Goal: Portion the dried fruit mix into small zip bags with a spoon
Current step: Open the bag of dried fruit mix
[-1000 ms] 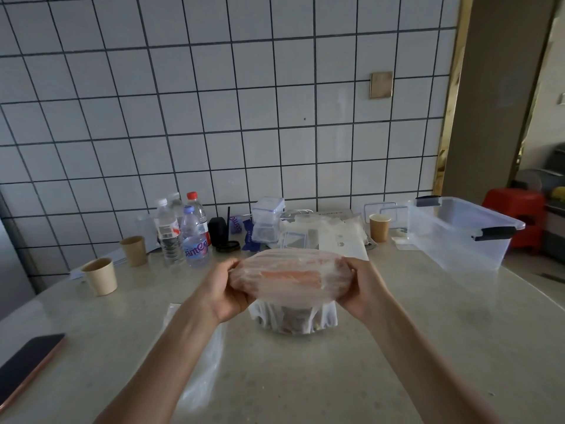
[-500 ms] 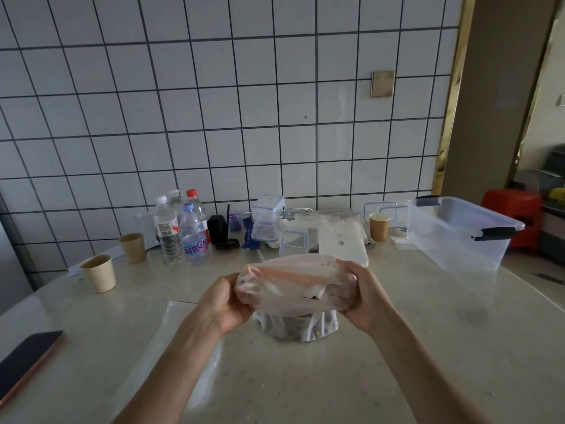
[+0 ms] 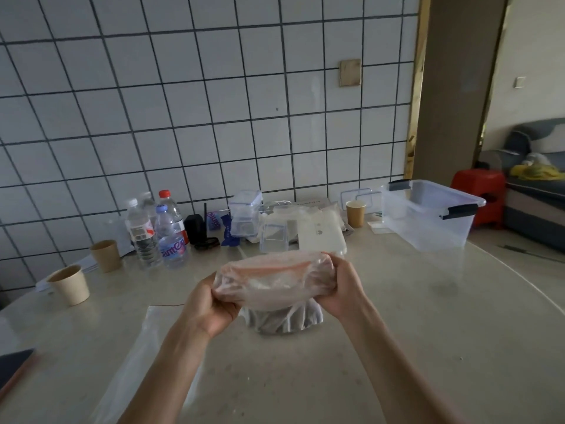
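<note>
– Over the table (image 3: 397, 347), from the one head view we have, what are we holding?

– Our left hand (image 3: 208, 307) and right hand (image 3: 342, 289) each grip an end of a cloudy plastic bag (image 3: 272, 280), fingers curled round its top edge, where an orange strip runs. Its lower part bunches down to the table, with something dark inside. We judge that to be the fruit mix, though the plastic blurs it.

– How far along are we?

– Early, by our reckoning. We see no spoon anywhere, and no small bag with fruit in it. A flat clear bag (image 3: 146, 347) lies on the table under our left forearm, apparently empty. So opening the big bag seems to be the step in hand; scooping, filling and sealing are all left.

– What else is around?

– Along the tiled wall stand water bottles (image 3: 165, 237), two paper cups (image 3: 70, 284) at the left and a third cup (image 3: 355, 213) at the right, small clear boxes (image 3: 244, 215) and a heap of white plastic (image 3: 321, 234). A large clear tub (image 3: 428, 215) sits at the far right edge. A dark phone (image 3: 15, 368) lies at the near left.

– Anything in the way?

– Not near the hands. The clutter sits well behind the bag. The flat bag is under our arm, so a careless sweep could drag it.
</note>
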`<action>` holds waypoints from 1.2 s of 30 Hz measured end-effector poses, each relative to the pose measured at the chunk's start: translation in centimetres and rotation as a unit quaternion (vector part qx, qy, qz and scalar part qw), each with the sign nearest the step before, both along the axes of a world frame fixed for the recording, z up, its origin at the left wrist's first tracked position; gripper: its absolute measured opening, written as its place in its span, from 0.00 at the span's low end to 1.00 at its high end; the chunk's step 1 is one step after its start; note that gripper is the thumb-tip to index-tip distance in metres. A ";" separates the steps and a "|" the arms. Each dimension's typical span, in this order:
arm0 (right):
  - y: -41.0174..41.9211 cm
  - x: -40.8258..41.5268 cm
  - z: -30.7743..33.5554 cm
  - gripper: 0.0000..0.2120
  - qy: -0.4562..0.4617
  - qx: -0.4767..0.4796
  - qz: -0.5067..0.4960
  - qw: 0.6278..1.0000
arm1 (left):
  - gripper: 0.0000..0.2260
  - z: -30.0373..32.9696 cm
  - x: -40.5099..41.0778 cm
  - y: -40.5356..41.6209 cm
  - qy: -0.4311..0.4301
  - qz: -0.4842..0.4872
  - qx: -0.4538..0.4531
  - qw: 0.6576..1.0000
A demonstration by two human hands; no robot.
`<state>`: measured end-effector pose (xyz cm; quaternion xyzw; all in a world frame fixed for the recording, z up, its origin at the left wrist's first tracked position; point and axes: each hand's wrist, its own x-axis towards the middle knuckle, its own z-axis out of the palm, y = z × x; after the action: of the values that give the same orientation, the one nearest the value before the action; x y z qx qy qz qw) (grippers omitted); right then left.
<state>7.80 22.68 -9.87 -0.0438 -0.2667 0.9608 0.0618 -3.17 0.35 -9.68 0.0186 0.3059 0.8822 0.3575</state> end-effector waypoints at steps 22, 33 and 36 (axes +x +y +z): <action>-1.0 1.6 1.0 0.15 -0.059 -0.117 -0.116 0.985 | 0.09 -0.6 2.0 -0.1 0.024 0.082 0.090 0.992; -0.2 2.4 -0.2 0.18 -0.145 0.221 -0.066 0.962 | 0.10 -1.2 2.3 -1.0 0.109 0.102 -0.268 0.952; 0.2 3.3 0.6 0.33 -0.218 0.437 -0.136 0.862 | 0.25 -0.6 2.0 -1.9 0.280 0.196 -0.442 0.829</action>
<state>11.12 22.92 -9.25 -0.2561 -0.6572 0.6940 0.1448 -1.16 -1.54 -10.27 0.0441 0.7475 0.6611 0.0465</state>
